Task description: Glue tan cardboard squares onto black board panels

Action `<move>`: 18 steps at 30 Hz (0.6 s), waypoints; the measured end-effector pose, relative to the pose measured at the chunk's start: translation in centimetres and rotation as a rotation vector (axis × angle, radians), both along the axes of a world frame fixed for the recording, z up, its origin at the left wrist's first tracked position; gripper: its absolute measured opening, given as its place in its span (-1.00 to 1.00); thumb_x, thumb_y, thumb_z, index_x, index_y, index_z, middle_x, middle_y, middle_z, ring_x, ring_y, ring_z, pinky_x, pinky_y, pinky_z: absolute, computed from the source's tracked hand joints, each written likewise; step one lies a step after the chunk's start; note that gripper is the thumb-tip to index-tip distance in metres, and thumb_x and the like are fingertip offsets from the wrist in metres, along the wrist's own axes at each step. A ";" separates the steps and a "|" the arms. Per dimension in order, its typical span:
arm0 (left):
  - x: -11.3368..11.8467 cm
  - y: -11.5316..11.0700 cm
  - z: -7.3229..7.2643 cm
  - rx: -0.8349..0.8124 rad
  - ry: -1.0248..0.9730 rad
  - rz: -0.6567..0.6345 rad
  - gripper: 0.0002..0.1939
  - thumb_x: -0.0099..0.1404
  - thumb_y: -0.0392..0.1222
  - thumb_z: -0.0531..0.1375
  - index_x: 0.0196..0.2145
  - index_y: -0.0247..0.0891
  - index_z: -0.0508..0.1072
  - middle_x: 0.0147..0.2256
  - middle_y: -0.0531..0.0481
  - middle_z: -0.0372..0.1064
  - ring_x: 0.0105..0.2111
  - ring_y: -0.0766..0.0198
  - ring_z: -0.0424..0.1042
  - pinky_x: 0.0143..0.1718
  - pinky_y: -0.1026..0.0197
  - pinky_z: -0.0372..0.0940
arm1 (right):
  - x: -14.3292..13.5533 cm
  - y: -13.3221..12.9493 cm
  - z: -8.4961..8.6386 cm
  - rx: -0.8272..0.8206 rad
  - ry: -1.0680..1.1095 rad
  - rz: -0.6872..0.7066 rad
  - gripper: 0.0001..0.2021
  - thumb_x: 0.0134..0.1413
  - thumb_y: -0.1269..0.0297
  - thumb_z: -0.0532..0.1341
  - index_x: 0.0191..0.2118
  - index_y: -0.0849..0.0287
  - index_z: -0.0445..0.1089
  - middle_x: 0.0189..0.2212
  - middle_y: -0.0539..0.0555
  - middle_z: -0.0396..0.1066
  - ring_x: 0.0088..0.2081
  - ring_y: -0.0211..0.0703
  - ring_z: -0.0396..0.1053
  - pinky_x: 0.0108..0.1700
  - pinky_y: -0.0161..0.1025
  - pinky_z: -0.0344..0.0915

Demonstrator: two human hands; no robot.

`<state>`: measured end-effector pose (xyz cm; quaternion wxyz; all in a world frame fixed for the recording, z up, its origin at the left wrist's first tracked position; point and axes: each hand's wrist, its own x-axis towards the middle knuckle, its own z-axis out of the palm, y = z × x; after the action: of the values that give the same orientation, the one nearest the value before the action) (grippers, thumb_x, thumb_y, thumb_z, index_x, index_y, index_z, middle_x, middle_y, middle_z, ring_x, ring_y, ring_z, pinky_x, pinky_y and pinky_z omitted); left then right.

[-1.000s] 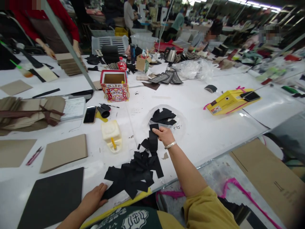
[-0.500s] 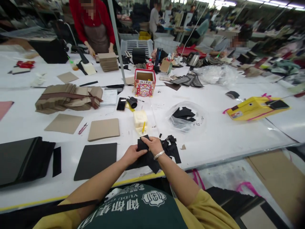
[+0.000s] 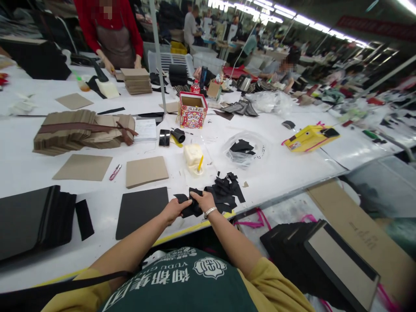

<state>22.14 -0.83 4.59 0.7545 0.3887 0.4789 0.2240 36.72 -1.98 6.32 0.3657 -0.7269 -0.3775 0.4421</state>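
My left hand (image 3: 175, 209) pinches a black fabric piece (image 3: 180, 199) near the table's front edge. Close beside it, my right hand (image 3: 205, 202) grips another black piece (image 3: 195, 192) between thumb and fingers; the two pieces overlap between my hands. A loose pile of black strips (image 3: 224, 190) lies just right of my right hand. To the left of my hands rests a flat black panel (image 3: 141, 212). Beyond them stands a cream block of glue-like material (image 3: 193, 155) with a yellow stick (image 3: 200, 163) leaning by it.
Left are a black panel stack (image 3: 29, 216), a black strip (image 3: 84, 220), tan boards (image 3: 147, 171), pink snips (image 3: 115, 172) and a tied tan bundle (image 3: 81, 130). Farther off sit a phone (image 3: 164, 138), a patterned box (image 3: 192, 112), a plastic bag of scraps (image 3: 243, 149) and a yellow box (image 3: 312, 138).
The view has turned rightward. My hands have shifted from one black piece to two overlapping pieces, and more black strips show in the pile beside my right hand.
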 end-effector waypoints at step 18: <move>6.0 4.6 -5.6 0.327 0.603 -0.262 -0.59 -0.03 0.08 0.20 -0.41 -0.36 0.50 -0.48 -0.09 0.46 -0.45 0.18 0.41 -0.46 0.25 0.24 | 15.4 2.0 -7.7 -0.004 -0.357 -0.225 -0.56 -0.07 -0.09 0.07 -0.70 0.17 0.17 -0.81 -0.08 0.10 -0.69 -0.32 0.13 -0.59 -0.35 0.06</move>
<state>28.17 3.74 -1.04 0.5295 0.6108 0.5839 0.0746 52.16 -0.03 -1.43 0.3388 -0.8319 -0.3520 0.2632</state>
